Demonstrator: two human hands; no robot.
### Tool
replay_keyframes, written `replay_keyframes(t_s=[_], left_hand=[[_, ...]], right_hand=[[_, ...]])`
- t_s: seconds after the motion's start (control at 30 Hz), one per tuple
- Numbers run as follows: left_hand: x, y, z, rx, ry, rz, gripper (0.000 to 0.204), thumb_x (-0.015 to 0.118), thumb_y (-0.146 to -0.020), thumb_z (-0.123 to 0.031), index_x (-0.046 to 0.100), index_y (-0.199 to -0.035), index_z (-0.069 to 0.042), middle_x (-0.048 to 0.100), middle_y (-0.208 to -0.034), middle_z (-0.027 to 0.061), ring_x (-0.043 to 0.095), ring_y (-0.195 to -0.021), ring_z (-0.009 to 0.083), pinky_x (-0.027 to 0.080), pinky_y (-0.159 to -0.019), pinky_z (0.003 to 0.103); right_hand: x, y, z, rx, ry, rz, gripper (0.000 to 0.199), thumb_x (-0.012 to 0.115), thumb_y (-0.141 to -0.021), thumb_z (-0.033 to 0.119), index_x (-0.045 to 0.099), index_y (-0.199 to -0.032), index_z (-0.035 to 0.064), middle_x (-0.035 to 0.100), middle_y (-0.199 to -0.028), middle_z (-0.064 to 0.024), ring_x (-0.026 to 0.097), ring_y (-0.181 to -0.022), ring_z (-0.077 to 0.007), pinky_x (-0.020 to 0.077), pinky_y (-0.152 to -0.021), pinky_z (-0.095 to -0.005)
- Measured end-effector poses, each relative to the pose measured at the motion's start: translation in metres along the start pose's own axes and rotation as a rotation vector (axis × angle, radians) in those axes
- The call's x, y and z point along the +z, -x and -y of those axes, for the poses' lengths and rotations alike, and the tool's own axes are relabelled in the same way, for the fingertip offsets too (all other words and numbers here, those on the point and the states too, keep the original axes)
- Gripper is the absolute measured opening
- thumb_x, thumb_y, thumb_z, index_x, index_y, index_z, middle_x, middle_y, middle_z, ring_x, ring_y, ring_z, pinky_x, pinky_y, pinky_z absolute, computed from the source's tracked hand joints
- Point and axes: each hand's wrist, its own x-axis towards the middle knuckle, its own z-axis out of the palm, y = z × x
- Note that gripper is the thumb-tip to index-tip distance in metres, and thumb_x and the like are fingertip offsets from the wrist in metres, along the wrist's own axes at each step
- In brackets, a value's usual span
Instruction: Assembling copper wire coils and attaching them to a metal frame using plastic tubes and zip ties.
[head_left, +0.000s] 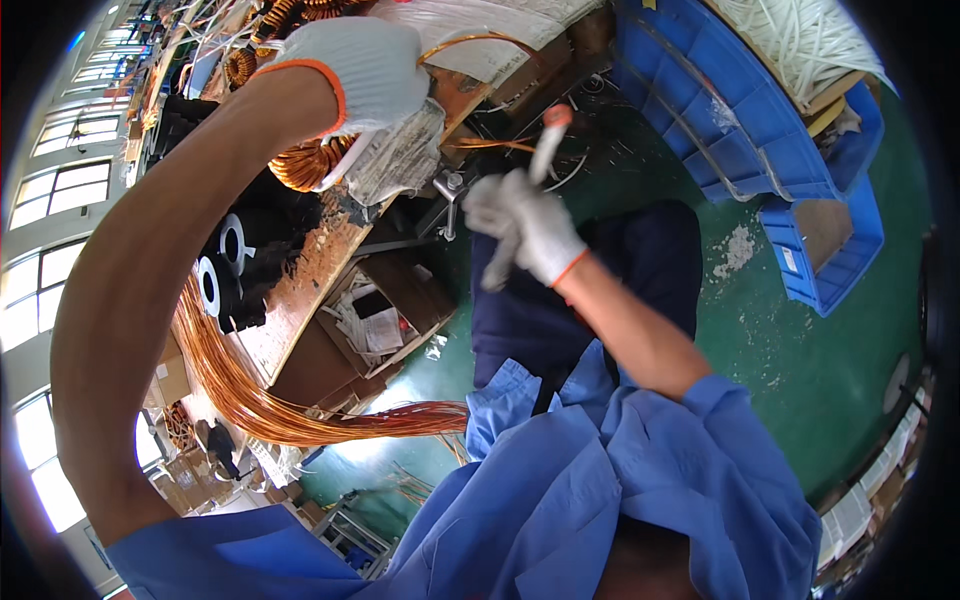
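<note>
My left hand (362,65), in a white knit glove with an orange cuff, is over the workbench at the coils. Its fingers are hidden behind the back of the glove. A wrapped copper coil (310,165) and a pale, rough wrapped bundle (400,155) lie just below it. A thin copper-coloured wire (480,38) curves away beside the glove. My right hand (525,228), gloved alike, is above my lap, blurred by motion. It appears closed on a white stick (545,155) with an orange end, which sticks out from its far side.
A thick bundle of copper wire (300,425) runs from the bench's left side to my waist. Two white-rimmed black spools (232,245) stand on the bench. Beneath is an open cardboard box (375,320). Blue plastic bins (700,100) stand at right on the green floor.
</note>
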Motion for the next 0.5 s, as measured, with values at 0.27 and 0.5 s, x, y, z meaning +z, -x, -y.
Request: replay_keyframes(t_s=[0.27, 0.5], left_hand=[[0.002, -0.010, -0.003, 0.026, -0.144, 0.087, 0.044, 0.054, -0.100, -0.034, 0.083, -0.099, -0.002, 0.077, -0.097, 0.0272, 0.077, -0.089, 0.0452, 0.062, -0.083, 0.053], [0.006, -0.013, -0.004, 0.083, -0.173, 0.150, 0.042, 0.051, -0.103, -0.033, 0.083, -0.104, -0.005, 0.078, -0.100, 0.0247, 0.077, -0.089, 0.0448, 0.061, -0.082, 0.054]], right_hand=[[0.011, -0.003, 0.028, -0.035, 0.542, 0.293, 0.053, 0.062, -0.112, 0.050, 0.074, -0.103, -0.0013, 0.063, -0.079, -0.0026, 0.060, -0.070, -0.0120, 0.0592, -0.072, -0.0345], [0.097, 0.027, 0.141, -0.489, 0.385, -0.161, 0.048, 0.066, -0.111, 0.042, 0.073, -0.115, -0.0053, 0.074, -0.091, -0.0115, 0.050, -0.048, -0.0098, 0.0454, -0.043, -0.0321]])
